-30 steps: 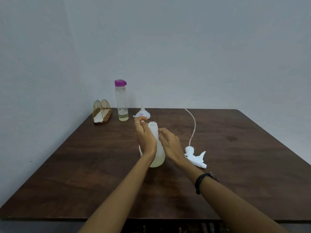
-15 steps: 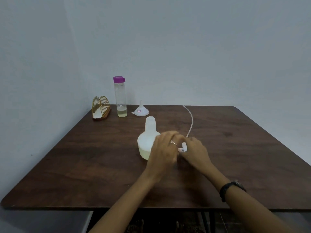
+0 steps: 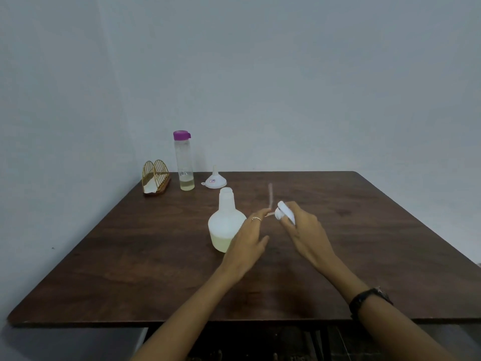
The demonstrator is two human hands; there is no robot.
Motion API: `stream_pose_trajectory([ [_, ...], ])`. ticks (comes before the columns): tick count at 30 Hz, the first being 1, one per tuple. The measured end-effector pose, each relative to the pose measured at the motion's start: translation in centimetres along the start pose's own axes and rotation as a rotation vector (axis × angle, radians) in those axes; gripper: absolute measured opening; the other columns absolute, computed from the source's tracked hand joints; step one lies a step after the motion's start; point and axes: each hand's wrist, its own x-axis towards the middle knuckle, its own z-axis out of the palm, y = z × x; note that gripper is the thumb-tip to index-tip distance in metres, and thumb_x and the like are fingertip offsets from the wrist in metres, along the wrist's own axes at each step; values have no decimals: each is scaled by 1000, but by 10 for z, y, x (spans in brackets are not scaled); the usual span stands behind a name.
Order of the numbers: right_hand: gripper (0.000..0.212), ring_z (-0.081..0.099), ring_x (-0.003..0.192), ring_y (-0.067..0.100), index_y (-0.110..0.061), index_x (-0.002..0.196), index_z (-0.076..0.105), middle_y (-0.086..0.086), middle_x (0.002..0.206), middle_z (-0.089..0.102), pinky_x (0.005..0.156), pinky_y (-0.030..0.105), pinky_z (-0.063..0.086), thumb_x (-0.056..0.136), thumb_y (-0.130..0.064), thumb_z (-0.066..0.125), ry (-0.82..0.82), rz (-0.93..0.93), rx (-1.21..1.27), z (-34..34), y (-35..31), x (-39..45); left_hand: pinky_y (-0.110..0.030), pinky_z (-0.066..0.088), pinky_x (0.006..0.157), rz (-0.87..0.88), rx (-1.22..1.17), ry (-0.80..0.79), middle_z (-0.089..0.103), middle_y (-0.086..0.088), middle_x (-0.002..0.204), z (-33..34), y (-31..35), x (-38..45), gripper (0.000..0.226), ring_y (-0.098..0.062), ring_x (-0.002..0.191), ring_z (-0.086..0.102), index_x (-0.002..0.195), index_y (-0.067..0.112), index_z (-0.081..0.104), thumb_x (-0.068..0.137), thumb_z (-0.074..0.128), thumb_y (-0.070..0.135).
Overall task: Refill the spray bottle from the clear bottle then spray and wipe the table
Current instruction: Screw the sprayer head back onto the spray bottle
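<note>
The white spray bottle [image 3: 226, 222] stands uncapped in the middle of the dark wooden table [image 3: 130, 256], with pale liquid in its bottom. My right hand [image 3: 304, 230] holds the white spray head [image 3: 285, 213] lifted just right of the bottle, its thin tube [image 3: 270, 195] blurred and pointing up. My left hand [image 3: 247, 241] is beside the bottle's right side, with its fingertips at the base of the tube. The clear bottle [image 3: 184, 162] with a purple cap stands at the far left, a little yellowish liquid in its bottom.
A white funnel [image 3: 215, 179] lies upside down to the right of the clear bottle. A gold wire napkin holder [image 3: 155, 178] with a white napkin stands at the table's far left corner. A wall runs close behind and to the left.
My right hand has lifted the spray head off the table and the tube has swung upward. My left hand has left the bottle's neck and come to the tube.
</note>
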Motion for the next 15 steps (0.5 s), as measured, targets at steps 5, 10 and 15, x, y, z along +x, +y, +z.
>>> stream_pose_trajectory([
  [5, 26, 62, 75, 8, -20, 115, 57, -7, 108, 57, 76, 29, 52, 98, -32, 42, 150, -75, 182, -34, -42, 15, -14, 23, 110, 72, -105, 161, 40, 5, 145, -23, 13, 9, 62, -8, 137, 32, 140, 18, 33, 86, 61, 8],
  [10, 25, 55, 88, 7, -18, 118, 57, 0, 102, 58, 70, 9, 38, 98, -19, 43, 348, -139, 234, -72, -89, 29, -7, 19, 107, 81, -118, 459, 32, 5, 148, -55, 15, 13, 68, -2, 135, 26, 139, 21, 34, 81, 68, 10],
  [15, 19, 63, 85, 16, -12, 91, 70, -2, 81, 66, 75, 23, 48, 87, -20, 53, 303, 44, 493, -94, -118, 42, -26, 26, 107, -288, -251, 439, 29, -6, 151, -72, -14, 14, 90, -20, 138, 29, 143, 13, 27, 70, 80, 14],
])
